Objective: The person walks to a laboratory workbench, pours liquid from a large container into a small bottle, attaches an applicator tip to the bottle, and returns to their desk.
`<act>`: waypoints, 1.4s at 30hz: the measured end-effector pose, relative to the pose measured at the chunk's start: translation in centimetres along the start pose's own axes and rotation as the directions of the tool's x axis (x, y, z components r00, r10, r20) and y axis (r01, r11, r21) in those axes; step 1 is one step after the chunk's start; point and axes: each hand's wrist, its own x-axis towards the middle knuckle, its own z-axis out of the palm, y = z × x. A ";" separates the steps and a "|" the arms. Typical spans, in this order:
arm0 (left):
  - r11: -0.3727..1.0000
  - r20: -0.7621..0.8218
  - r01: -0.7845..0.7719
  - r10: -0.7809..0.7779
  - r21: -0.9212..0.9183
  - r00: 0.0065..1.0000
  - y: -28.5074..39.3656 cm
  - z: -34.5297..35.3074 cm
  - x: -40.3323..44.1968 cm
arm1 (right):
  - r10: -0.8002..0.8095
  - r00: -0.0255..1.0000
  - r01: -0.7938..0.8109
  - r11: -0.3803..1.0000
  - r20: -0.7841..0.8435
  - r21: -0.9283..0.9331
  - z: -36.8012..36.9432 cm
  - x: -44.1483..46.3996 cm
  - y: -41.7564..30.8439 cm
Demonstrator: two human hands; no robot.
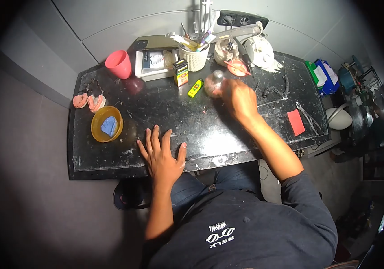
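Observation:
My left hand [161, 153] lies flat on the black table [156, 107] near its front edge, fingers spread, holding nothing. Farther back and to the right, my right hand [241, 99] is curled at a small glass vessel with a metal top [214, 84]. Both are slightly blurred, and whether the fingers grip the vessel is hidden. Just left of the vessel lies a yellow-green lighter [195, 88]. A small black and yellow box [181, 72] stands beside the lighter. An orange-brown bowl [95, 126] holding a blue dental piece [109, 126] sits to the left of my left hand.
Pink dental models [96, 103] and a pink cup [119, 64] are at the left. A white tray [143, 73] and a tool-filled basket [194, 61] stand behind. A pink dish [238, 67] is at the back; a red card [296, 122] and pliers [307, 118] lie right.

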 end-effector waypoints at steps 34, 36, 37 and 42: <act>0.996 -0.054 0.018 -0.023 -0.089 0.998 -0.4 -0.2 -0.2 | -0.493 0.869 0.495 0.862 -0.049 0.107 -7.7 11.9 -6.7; 0.996 -0.065 0.019 -0.025 -0.092 0.998 -0.6 -0.1 -0.3 | -0.337 0.941 0.323 0.926 0.039 0.198 -7.3 8.0 -7.4; 0.996 -0.061 0.016 -0.021 -0.089 0.998 -0.5 -0.1 -0.3 | -0.387 0.922 0.372 0.902 0.031 0.220 -6.2 5.9 -6.6; 0.998 -0.034 -0.017 0.015 -0.063 0.999 -0.6 -0.2 -0.3 | -0.144 0.985 0.133 0.984 0.090 0.122 -0.5 -5.8 -2.8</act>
